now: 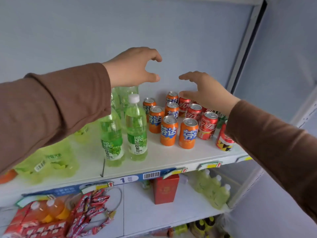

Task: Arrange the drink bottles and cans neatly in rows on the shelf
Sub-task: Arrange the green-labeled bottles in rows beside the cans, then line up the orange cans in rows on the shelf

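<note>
Shelf (171,160): green bottles (136,127) left, orange cans (187,133) centre, red cans (207,126) right; left hand (132,67) and right hand (205,91) hovered above, fingers half-spread, empty; advisable to nudge stray cans gently into straight rows.

Shelf front (171,160) bare; cans (178,121) block rear
</note>
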The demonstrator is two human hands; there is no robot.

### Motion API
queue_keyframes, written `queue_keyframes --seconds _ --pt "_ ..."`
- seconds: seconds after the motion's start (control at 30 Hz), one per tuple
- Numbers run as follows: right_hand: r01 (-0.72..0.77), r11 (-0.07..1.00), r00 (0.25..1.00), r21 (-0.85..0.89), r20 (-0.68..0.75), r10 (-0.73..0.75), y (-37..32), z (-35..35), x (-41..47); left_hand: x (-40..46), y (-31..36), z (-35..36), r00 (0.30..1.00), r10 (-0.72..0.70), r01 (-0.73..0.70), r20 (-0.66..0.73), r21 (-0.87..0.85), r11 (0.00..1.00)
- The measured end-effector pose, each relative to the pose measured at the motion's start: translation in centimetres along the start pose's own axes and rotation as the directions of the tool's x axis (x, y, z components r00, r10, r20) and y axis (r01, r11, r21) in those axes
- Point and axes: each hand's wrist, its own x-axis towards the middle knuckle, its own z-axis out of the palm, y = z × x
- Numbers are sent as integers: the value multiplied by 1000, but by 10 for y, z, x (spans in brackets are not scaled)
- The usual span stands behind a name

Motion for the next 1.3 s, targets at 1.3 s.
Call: queue_keyframes --seconds 1.3 --pt "145 964 947 -225 314 -69 71 203 -239 -222 84 308 935 -263 173 237 341 924"
